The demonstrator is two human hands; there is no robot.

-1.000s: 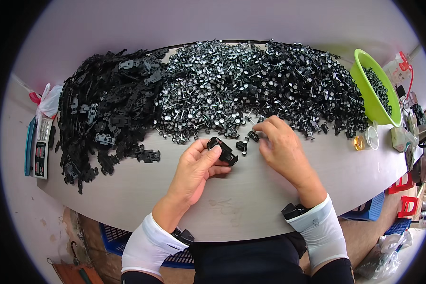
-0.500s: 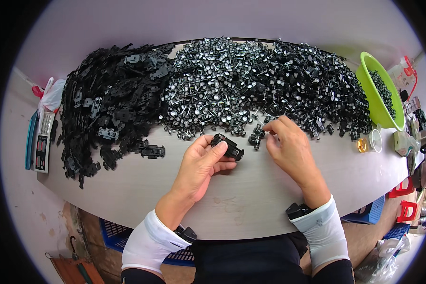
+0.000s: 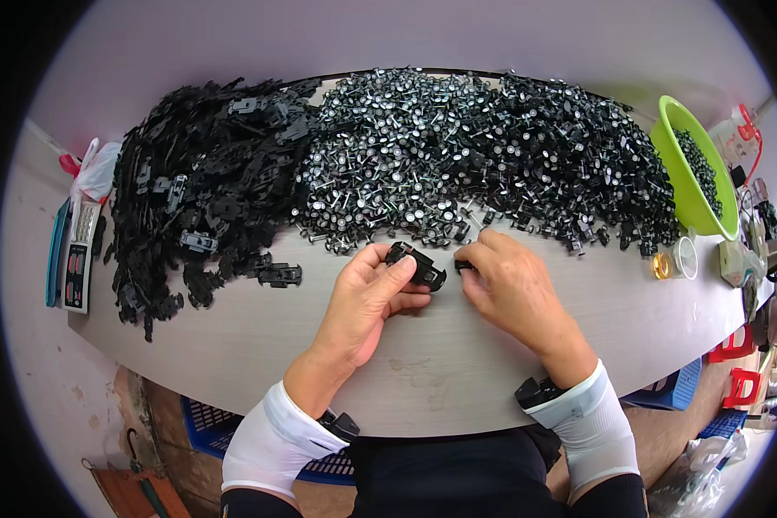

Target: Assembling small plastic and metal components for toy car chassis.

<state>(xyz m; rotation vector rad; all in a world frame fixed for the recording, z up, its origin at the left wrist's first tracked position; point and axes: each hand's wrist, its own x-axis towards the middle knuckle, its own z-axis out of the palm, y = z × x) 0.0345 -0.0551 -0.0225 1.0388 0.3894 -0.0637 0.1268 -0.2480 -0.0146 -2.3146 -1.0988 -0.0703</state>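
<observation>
My left hand grips a small black plastic chassis part just above the grey table. My right hand sits right beside it, fingertips pinched on a small wheel-and-axle piece next to the chassis. Behind both hands lies a big heap of wheel-and-axle pieces with silver hubs. A heap of black chassis parts fills the far left of the table. One loose chassis lies left of my left hand.
A green bowl with small dark parts stands at the right, with a roll of tape and a white cup below it. A calculator lies at the left edge. Blue crates and red stools stand below.
My right hand drew back from the wheel heap and closed in toward the chassis in my left hand. The left hand stayed nearly still.
</observation>
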